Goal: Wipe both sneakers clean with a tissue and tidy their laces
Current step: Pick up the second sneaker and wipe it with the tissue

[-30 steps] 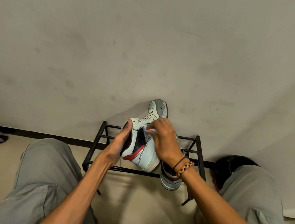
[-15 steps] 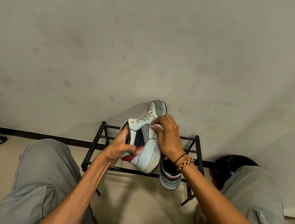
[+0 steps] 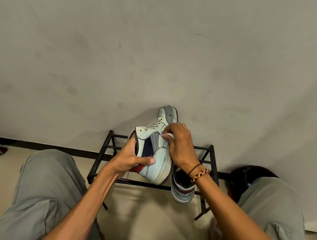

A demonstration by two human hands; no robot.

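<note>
Black rack (image 3: 113, 148): 2 sneakers; left hand (image 3: 131, 160) grips 1 sneaker (image 3: 159, 164), right hand (image 3: 180, 146) pinches tissue (image 3: 166, 135).

Bare forearms; grey cargo trousers (image 3: 43, 182); right wrist: thin black cord (image 3: 194, 168), braided multicolour bracelet (image 3: 200, 175).

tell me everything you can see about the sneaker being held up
The held sneaker is a high-top, pale grey-white with a navy side panel, a red heel patch, a grey toe cap and white laces. It is held toe up and away, in front of the black rack. The left hand grips its collar and heel; the right hand presses a white tissue to its side.
</note>
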